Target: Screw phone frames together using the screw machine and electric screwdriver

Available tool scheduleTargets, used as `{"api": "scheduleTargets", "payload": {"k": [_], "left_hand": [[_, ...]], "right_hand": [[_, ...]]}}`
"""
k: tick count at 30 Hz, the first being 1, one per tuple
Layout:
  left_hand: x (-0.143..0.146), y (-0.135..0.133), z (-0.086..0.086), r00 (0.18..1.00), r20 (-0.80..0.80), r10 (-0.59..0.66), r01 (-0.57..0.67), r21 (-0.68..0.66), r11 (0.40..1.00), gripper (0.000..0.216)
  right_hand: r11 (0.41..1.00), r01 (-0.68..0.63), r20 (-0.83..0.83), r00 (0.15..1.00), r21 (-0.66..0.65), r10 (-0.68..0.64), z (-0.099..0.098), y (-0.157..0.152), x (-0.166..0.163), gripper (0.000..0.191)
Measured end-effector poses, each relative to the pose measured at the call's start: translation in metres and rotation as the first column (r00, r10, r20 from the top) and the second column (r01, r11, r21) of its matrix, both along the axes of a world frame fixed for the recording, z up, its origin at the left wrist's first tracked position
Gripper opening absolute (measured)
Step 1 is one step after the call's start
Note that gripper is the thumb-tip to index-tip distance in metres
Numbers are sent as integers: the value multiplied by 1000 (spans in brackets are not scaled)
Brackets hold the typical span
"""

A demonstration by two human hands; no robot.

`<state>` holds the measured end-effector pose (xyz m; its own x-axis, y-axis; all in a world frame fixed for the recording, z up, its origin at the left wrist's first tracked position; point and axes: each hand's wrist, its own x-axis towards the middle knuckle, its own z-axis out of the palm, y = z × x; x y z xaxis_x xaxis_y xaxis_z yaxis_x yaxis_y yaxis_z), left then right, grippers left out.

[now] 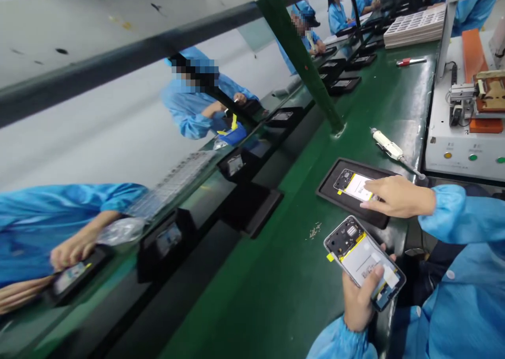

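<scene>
The open-backed silver smartphone (363, 256), its white battery and yellow tabs showing, lies in the left hand (357, 301) over the near edge of the green bench top (276, 275). Its long axis runs from the palm up and away toward the conveyor, camera end farthest from the wrist. The left hand's fingers are wrapped round its lower half with the thumb (373, 280) pressed on the battery label, so it is firmly gripped.

Just beyond it and apart from it, a second open-backed smartphone (351, 182) rests in a flat black plastic tray (327, 191), its long axis nearly parallel to the first. The right hand (400, 197) comes to it from the tray's right end and is the nearer hand. Its fingers (373, 202) are stretched out close together and closed on nothing, tips resting on the end of the phone nearest the wrist.

Behind the tray a white electric screwdriver (389, 147) lies on the bench beside a white machine housing (453, 143). Across the conveyor, a co-worker's hand (73, 251) rests on another black tray
</scene>
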<state>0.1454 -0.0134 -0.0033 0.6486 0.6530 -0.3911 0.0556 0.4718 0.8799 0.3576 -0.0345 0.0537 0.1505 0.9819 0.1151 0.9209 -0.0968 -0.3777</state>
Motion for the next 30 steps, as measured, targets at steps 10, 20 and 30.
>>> {"api": "scheduleTargets", "payload": {"k": [10, 20, 30], "left_hand": [[116, -14, 41, 942, -137, -306, 328, 565, 757, 30], [87, 40, -25, 967, -247, -64, 255, 918, 304, 47], [88, 40, -26, 967, -245, -76, 256, 924, 283, 47]], "right_hand": [[816, 353, -160, 936, 457, -315, 31, -62, 31, 70], [359, 871, 27, 372, 335, -928, 96, -107, 310, 60], [290, 937, -51, 304, 195, -951, 26, -112, 332, 55]]}}
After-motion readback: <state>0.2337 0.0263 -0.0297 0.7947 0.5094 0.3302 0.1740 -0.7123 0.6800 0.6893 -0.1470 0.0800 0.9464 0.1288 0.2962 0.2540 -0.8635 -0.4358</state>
